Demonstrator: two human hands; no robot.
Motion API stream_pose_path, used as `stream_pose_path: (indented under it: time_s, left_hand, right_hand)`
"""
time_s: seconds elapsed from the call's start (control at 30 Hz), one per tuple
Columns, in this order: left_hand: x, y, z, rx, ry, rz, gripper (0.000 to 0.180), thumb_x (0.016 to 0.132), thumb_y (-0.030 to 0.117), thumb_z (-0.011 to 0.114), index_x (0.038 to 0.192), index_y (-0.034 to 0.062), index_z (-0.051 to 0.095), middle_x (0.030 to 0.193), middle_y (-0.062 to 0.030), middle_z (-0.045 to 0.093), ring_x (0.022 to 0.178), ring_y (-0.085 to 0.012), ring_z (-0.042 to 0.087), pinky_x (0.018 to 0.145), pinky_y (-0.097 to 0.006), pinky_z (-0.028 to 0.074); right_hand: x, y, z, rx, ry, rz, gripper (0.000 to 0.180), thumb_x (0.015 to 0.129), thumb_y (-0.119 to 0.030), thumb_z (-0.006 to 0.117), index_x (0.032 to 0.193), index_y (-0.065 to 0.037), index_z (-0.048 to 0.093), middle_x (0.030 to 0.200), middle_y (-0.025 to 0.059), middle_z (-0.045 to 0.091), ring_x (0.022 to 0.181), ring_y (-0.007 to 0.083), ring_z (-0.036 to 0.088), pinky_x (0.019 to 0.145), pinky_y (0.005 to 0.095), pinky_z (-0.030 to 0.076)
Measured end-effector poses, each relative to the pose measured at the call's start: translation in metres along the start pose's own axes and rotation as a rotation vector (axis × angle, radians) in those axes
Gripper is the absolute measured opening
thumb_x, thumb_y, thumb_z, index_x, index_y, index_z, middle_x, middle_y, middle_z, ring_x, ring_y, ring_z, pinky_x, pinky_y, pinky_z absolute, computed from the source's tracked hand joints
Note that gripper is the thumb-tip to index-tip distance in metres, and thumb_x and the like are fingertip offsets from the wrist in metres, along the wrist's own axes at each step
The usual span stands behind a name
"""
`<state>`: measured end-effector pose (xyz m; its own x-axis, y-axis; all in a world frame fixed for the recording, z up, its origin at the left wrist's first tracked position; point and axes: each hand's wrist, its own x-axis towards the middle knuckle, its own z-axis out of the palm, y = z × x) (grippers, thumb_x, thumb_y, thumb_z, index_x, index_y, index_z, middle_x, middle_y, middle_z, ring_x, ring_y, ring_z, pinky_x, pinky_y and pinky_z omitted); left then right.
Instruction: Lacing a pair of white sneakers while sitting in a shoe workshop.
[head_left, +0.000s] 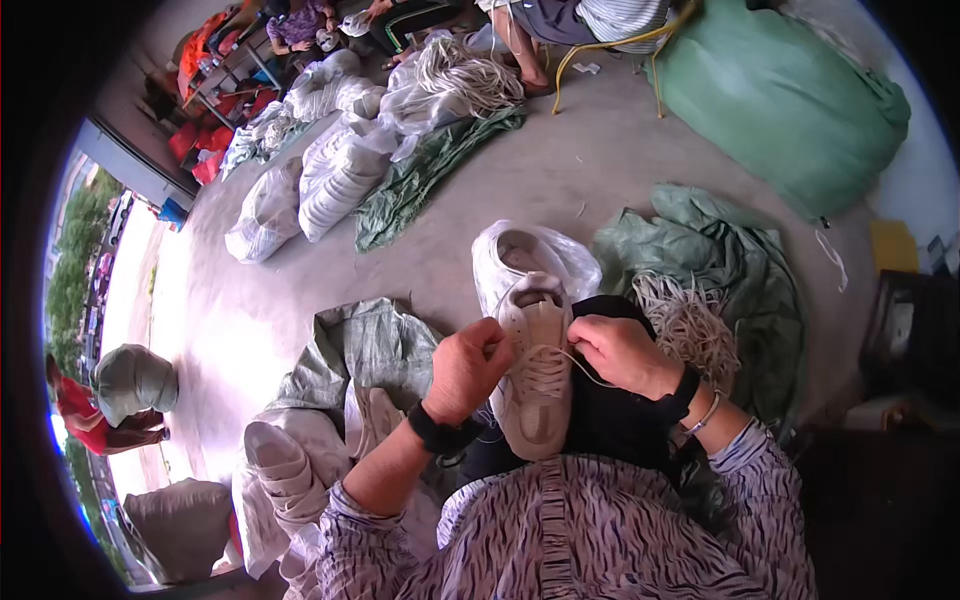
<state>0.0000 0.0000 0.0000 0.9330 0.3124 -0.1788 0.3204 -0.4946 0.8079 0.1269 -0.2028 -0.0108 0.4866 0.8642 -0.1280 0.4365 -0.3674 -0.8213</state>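
Observation:
A pale beige sneaker [540, 418] rests on my lap, its toe pointing toward me. Its lower eyelets carry crossed lacing. My left hand [466, 368] is closed at the shoe's left edge, pinching a thin pale shoelace [545, 349] that runs across the tongue. On the other side, my right hand [624, 354] is also closed on the lace, and a length of it trails below those fingers. The fingertips of both hands are partly hidden. Just beyond the sneaker lies a white plastic bag [575, 262] with another shoe in it.
Loose laces [690, 325] lie on a green woven sack [765, 290] at my right. More pale shoes [285, 470] are heaped at my left beside a grey-green sack [375, 345]. Filled bags [345, 175], a large green sack [790, 110] and seated people occupy the far side.

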Motion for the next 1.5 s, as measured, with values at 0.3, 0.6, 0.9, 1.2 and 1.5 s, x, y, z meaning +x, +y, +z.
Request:
stream_pose_path:
  time_s: [0.3,0.6,0.9,1.2,1.5]
  left_hand:
    - [0.016,0.021,-0.015,0.725,0.088,0.673,0.014,0.076,0.015,0.056,0.088,0.0092,0.058,0.093,-0.0082,0.056,0.094,-0.0259,0.055,0.078,-0.041,0.047]
    - [0.035,0.036,-0.028,0.769,-0.370,0.689,0.016,0.079,0.015,0.059,0.091,0.0049,0.057,0.089,-0.0139,0.059,0.082,-0.0295,0.062,0.067,-0.038,0.052]
    - [0.045,0.035,0.010,0.819,-0.347,0.733,0.019,0.077,0.019,0.057,0.082,0.0030,0.067,0.078,-0.0161,0.063,0.077,-0.0335,0.063,0.062,-0.041,0.051]
    - [0.072,-0.010,0.015,-0.016,-0.248,0.433,0.032,0.086,0.031,0.055,0.090,0.0003,0.063,0.085,-0.0171,0.064,0.071,-0.0230,0.059,0.068,-0.035,0.047]
    - [0.034,-0.015,-0.019,-0.935,-0.342,0.089,0.011,0.092,0.021,0.054,0.090,0.0105,0.057,0.086,0.0023,0.057,0.083,-0.0100,0.055,0.075,-0.026,0.046]
  right_hand:
    - [0.019,-0.009,-0.013,-0.592,0.098,-0.560,0.009,0.072,-0.004,0.053,0.082,-0.004,0.055,0.093,0.0129,0.053,0.088,0.0314,0.053,0.078,0.0401,0.045]
    - [0.031,-0.044,-0.029,-0.532,-0.236,-0.539,0.005,0.072,-0.006,0.057,0.075,-0.003,0.058,0.081,0.0167,0.057,0.071,0.0332,0.057,0.062,0.0426,0.047]
    - [0.030,-0.022,-0.013,-0.545,-0.143,-0.292,0.014,0.074,-0.013,0.059,0.079,-0.001,0.065,0.076,0.0213,0.061,0.074,0.0399,0.059,0.066,0.0455,0.048]
    - [0.025,-0.007,-0.011,0.193,0.107,-0.128,0.018,0.086,-0.018,0.057,0.076,-0.004,0.057,0.069,0.0071,0.060,0.054,0.0164,0.059,0.048,0.0267,0.045]
    - [0.049,-0.050,0.012,0.762,-0.230,0.061,0.018,0.088,-0.015,0.056,0.100,-0.002,0.053,0.075,0.0046,0.058,0.057,0.0093,0.057,0.050,0.0199,0.046]
